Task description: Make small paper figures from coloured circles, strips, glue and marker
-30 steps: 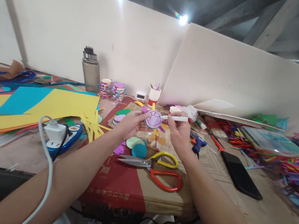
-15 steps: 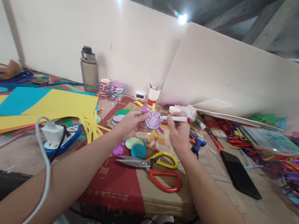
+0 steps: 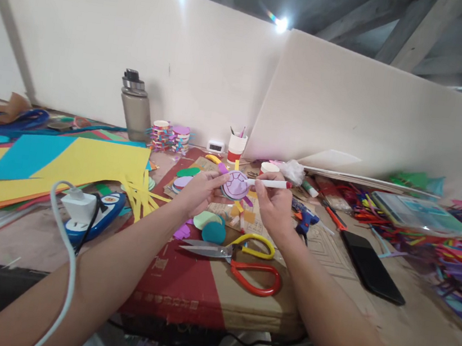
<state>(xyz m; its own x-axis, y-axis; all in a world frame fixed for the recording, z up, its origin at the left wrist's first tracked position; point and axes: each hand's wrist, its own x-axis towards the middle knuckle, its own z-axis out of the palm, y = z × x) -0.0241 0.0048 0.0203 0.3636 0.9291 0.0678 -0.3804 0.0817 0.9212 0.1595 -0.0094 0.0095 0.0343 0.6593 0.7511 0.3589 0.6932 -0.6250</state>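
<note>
Between our hands, the purple disc point(image 3: 235, 187) we pinch with our left hand point(image 3: 203, 192) is already drawn on, perhaps not fully; our right hand point(image 3: 273, 206) grips the marker point(image 3: 272, 183) beside it.

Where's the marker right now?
In the head view, the marker is just right of centre, in the right hand, its tip by the purple disc.
</note>
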